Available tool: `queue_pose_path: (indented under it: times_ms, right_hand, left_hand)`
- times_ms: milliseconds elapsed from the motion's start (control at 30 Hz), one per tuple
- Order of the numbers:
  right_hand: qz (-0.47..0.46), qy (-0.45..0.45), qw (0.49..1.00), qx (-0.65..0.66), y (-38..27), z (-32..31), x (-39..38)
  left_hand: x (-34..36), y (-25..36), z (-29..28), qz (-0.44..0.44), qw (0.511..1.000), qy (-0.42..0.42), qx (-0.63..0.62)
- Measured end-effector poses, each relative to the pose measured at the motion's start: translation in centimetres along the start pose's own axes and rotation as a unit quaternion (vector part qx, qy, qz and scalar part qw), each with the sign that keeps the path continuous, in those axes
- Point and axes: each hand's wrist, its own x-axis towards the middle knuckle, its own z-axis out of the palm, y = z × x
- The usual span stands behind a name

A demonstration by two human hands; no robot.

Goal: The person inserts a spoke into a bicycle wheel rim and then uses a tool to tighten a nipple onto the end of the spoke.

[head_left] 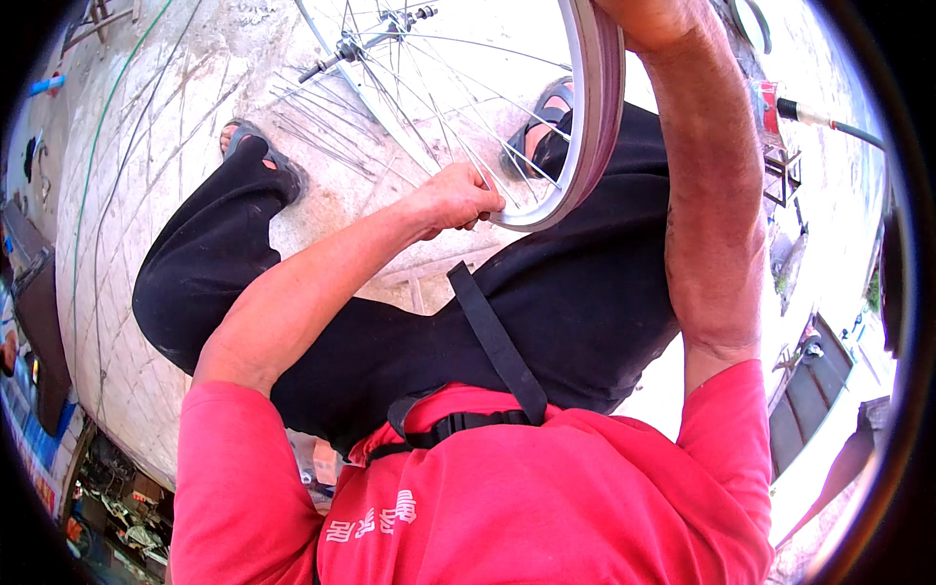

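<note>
A bicycle wheel (531, 215) with a silver rim and thin spokes stands tilted between my legs, a reddish-brown band around its outside. Its hub (349, 47) with a dark threaded axle points toward the upper left. My left hand (456, 199) is closed at the lower edge of the rim, fingertips pinched where spokes meet it; whether they grip a spoke or only the rim is hard to make out. At the top edge, my right hand (651, 18) grips the wheel's right side, its fingers mostly cut off by the frame.
Several loose spokes (327, 127) lie on the pale concrete floor (146, 253) by my left foot. Long thin cables (96, 166) run along the floor at left. A red object with a black-handled cable (799, 112) is at far right. Clutter (127, 507) fills the lower left.
</note>
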Motion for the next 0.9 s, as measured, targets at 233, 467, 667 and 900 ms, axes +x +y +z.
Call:
queue_pose_path:
  times_ms: [233, 467, 667, 900]
  right_hand:
    - [-0.001, -0.010, 1.000, 0.010, 0.5, -0.3, 0.4]
    - [0.002, 0.007, 1.000, -0.002, 0.8, -0.3, 0.4]
    - [0.193, 0.017, 0.981, -0.005, -3.4, 0.6, 2.7]
    - [0.254, 0.023, 0.967, -0.019, -4.9, 0.9, 3.1]
  left_hand:
    - [-0.5, 0.0, -1.0, -0.045, 0.999, 0.015, 0.004]
    - [-1.6, -1.3, -1.9, -0.007, 0.996, 0.040, -0.085]
    - [-1.9, -1.8, -1.3, 0.055, 0.995, 0.017, -0.076]
    - [-2.2, -1.3, -1.1, 0.060, 0.995, -0.030, -0.081]
